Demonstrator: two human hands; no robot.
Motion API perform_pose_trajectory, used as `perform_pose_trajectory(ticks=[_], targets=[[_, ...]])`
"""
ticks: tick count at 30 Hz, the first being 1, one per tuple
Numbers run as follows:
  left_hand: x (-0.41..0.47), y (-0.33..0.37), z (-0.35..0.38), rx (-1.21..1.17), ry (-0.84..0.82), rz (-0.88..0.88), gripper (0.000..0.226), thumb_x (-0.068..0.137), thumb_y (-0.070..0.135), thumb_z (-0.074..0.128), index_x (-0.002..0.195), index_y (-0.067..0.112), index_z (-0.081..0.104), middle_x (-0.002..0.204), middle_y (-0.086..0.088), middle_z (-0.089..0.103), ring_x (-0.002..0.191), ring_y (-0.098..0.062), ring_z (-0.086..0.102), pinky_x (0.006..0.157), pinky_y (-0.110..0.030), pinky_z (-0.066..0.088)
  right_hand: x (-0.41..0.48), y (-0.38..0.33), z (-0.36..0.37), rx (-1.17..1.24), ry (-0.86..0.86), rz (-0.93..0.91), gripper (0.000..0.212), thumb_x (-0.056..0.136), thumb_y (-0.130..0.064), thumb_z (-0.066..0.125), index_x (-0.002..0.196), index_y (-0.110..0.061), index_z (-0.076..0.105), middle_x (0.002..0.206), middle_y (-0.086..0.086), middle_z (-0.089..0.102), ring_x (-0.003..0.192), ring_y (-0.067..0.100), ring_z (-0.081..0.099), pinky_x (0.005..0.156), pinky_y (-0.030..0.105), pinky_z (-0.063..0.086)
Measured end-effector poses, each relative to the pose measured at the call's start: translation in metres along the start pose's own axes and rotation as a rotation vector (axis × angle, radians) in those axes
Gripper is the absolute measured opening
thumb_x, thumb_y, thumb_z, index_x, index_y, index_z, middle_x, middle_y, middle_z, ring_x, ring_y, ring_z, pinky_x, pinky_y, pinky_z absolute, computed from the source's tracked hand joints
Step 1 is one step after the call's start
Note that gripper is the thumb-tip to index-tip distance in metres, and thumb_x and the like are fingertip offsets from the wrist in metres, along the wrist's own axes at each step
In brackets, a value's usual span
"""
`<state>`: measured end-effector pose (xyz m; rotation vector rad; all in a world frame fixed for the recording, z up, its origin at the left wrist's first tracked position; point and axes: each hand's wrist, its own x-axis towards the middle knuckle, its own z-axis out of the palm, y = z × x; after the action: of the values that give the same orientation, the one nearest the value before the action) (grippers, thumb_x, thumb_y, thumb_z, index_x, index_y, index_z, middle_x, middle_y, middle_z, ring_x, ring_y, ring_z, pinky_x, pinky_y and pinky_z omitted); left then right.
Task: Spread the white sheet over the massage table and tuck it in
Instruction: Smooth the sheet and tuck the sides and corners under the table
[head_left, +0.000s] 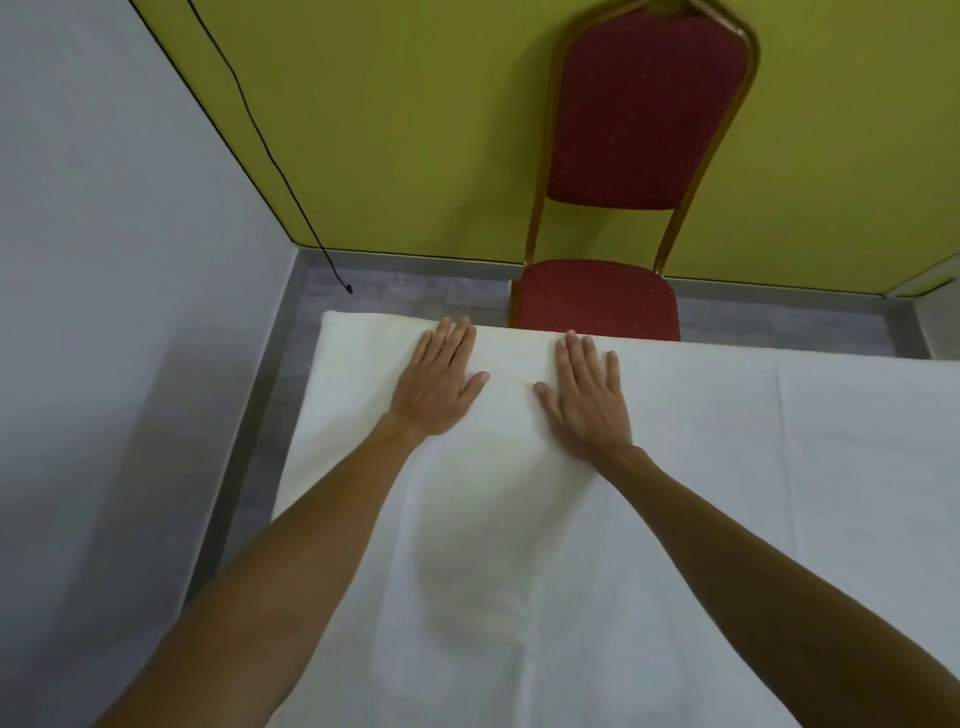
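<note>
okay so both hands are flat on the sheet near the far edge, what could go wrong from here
1. The left hand and right hand only press the white sheet, palms flat; a forward push could slide it off the far edge.
2. The red chair stands close behind that edge and may hamper tucking there.

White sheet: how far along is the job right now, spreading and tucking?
Done: the white sheet covers all of the table top in view, reaching the far edge by the red chair. In hand: the left hand and right hand lie flat, palms down near that edge, apparently smoothing. Left: tucking; no edge is visibly tucked under, and the sides are hidden.
</note>
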<state>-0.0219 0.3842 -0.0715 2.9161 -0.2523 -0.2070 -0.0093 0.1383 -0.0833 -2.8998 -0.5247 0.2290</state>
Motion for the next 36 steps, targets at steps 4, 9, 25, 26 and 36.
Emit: perform_pose_trajectory(ticks=[4,9,25,26,36], targets=[[-0.017,-0.082,-0.016,0.057,0.032,-0.098,0.079,0.100,0.056,0.013,0.157,0.002,0.017,0.165,-0.018,0.016,0.153,-0.033,0.012,0.126,-0.045,0.008,-0.001,-0.002,0.000,-0.035,0.021,0.014,0.075,0.103,-0.059,0.011,0.160,-0.010,0.002,0.168,0.006,-0.003,0.155,0.022,-0.008,0.125,0.048,-0.004],[-0.025,-0.098,-0.021,0.098,0.027,-0.123,0.083,0.100,0.057,0.014,0.155,-0.005,0.022,0.162,-0.024,0.020,0.152,-0.036,0.015,0.125,-0.047,0.011,0.000,-0.004,-0.002,-0.057,-0.019,0.029,0.077,0.102,-0.061,0.010,0.160,-0.010,0.002,0.168,0.007,-0.003,0.155,0.022,-0.008,0.125,0.049,-0.002],[-0.205,-0.014,0.023,-0.133,0.062,0.038,0.054,0.103,0.022,0.033,0.148,-0.006,0.037,0.158,-0.023,0.031,0.150,-0.039,0.022,0.116,-0.055,0.032,-0.126,-0.202,0.059,0.123,0.045,0.004,0.062,0.105,-0.036,0.035,0.152,0.003,0.032,0.163,0.020,0.024,0.152,0.036,0.018,0.122,0.058,0.015],[-0.220,-0.003,0.029,-0.142,0.063,0.026,0.054,0.102,0.020,0.035,0.149,-0.005,0.037,0.160,-0.021,0.029,0.151,-0.037,0.021,0.117,-0.054,0.031,-0.139,-0.203,0.062,0.117,0.050,0.018,0.062,0.105,-0.037,0.034,0.152,0.003,0.032,0.162,0.020,0.024,0.152,0.036,0.019,0.122,0.058,0.016],[-0.260,-0.037,0.025,-0.066,-0.004,-0.017,0.070,0.103,0.044,0.032,0.154,-0.005,0.027,0.165,-0.019,0.017,0.154,-0.032,0.009,0.125,-0.044,0.015,-0.205,-0.074,0.033,-0.008,-0.027,0.153,0.075,0.103,-0.056,0.019,0.160,-0.010,0.005,0.169,0.008,0.001,0.156,0.025,-0.001,0.124,0.055,0.007]])
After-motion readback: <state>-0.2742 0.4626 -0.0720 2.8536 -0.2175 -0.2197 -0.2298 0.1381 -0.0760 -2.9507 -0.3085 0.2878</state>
